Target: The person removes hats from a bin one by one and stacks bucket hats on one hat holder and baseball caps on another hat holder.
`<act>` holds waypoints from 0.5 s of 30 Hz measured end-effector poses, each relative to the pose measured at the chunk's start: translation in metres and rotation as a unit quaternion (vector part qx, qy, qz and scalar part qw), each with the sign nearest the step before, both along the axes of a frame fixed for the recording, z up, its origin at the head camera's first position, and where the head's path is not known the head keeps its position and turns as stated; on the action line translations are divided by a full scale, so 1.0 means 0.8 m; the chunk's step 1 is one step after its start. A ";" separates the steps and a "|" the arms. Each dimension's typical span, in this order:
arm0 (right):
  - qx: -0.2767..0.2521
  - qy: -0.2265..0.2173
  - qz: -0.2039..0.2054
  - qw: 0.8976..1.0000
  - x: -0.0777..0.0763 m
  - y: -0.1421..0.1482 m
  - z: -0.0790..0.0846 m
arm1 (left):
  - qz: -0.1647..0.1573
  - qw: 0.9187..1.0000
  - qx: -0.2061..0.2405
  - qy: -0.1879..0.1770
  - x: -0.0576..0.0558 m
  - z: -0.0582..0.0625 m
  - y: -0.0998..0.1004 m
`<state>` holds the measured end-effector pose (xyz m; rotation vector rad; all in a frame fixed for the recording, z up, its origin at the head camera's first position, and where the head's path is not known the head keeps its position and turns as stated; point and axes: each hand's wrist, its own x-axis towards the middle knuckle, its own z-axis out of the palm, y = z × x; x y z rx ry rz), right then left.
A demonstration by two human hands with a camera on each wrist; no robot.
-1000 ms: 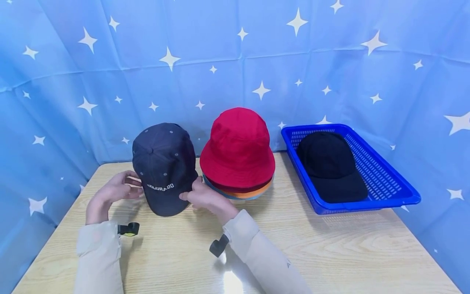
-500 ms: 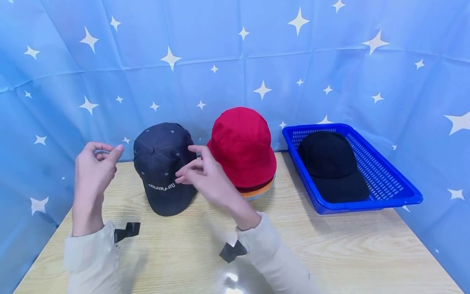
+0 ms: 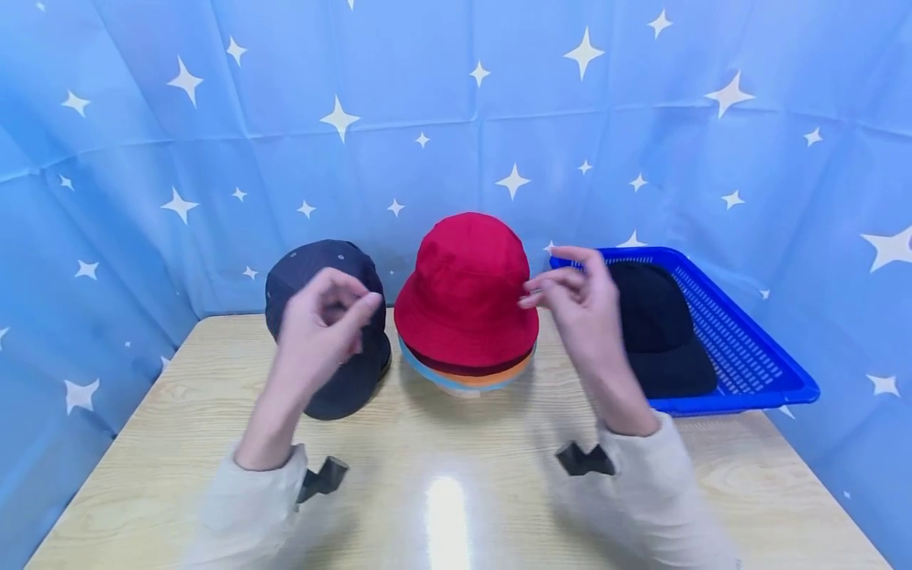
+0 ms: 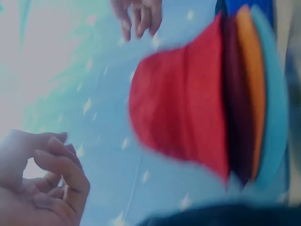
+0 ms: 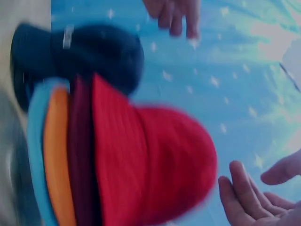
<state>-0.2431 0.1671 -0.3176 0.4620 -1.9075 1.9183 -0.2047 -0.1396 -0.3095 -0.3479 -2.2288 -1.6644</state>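
Observation:
A red bucket hat (image 3: 466, 293) tops a stack, with the brims of maroon, orange (image 4: 250, 94) and light blue (image 4: 273, 103) hats showing beneath it. My left hand (image 3: 321, 340) is raised in front of the dark baseball cap (image 3: 345, 388), which it partly hides; its fingers are loosely bent and hold nothing. On the stack's other side, my right hand (image 3: 587, 324) hovers near the red crown with loosely spread fingers and nothing in them. The right wrist view shows the dark cap (image 5: 99, 52) beyond the stack, and a gap between my right fingers (image 5: 242, 188) and the red hat.
At the right stands a blue plastic basket (image 3: 755, 332) with perforated walls; a black baseball cap (image 3: 651, 324) lies in it. The light wooden table (image 3: 399, 491) has a bright reflection near the front. A blue curtain (image 3: 456, 71) with white stars hangs behind and at the sides.
Both hands have let go of the dark cap, risen, and moved right. The left now overlaps the cap in the head view; the right has passed to the red hat's right side.

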 end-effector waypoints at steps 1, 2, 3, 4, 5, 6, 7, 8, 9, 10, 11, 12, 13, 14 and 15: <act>-0.011 0.002 -0.012 1.000 -0.002 0.015 0.000 | -0.019 1.000 0.002 0.001 0.001 -0.003 0.012; -0.019 0.001 -0.022 1.000 -0.003 0.030 0.000 | -0.036 0.999 0.005 0.001 0.001 -0.007 0.023; -0.031 0.001 -0.028 0.999 -0.004 0.045 0.001 | -0.053 0.999 0.007 0.000 0.002 -0.011 0.036; -0.044 0.004 -0.031 0.999 -0.006 0.059 0.002 | -0.065 0.998 0.005 -0.002 0.004 -0.014 0.048; -0.057 0.005 -0.032 0.998 -0.007 0.074 0.002 | -0.078 0.997 0.004 -0.006 0.005 -0.018 0.061; -0.071 0.006 -0.030 0.997 -0.008 0.089 0.003 | -0.092 0.996 0.003 -0.010 0.006 -0.023 0.075; -0.083 0.004 -0.029 0.996 -0.009 0.105 0.003 | -0.105 0.994 0.001 -0.013 0.007 -0.027 0.088; -0.090 0.001 -0.031 0.995 -0.010 0.120 0.004 | -0.119 0.993 0.001 -0.016 0.008 -0.032 0.102; -0.096 -0.006 -0.034 0.995 -0.012 0.135 0.004 | -0.135 0.991 -0.001 -0.020 0.008 -0.036 0.116; -0.095 -0.014 -0.038 0.995 -0.013 0.151 0.004 | -0.153 0.988 0.000 -0.023 0.008 -0.041 0.129; -0.095 -0.026 -0.042 0.994 -0.015 0.167 0.004 | -0.171 0.985 0.000 -0.028 0.008 -0.045 0.142; -0.089 -0.042 -0.047 0.994 -0.017 0.184 0.004 | -0.188 0.982 0.002 -0.034 0.007 -0.050 0.154; -0.077 -0.064 -0.053 0.994 -0.018 0.200 0.003 | -0.203 0.978 0.006 -0.040 0.006 -0.054 0.165; -0.058 -0.090 -0.056 0.993 -0.020 0.216 0.002 | -0.217 0.975 0.011 -0.050 0.004 -0.058 0.177; -0.043 -0.120 -0.048 0.991 -0.023 0.232 0.001 | -0.229 0.971 0.021 -0.060 0.001 -0.064 0.188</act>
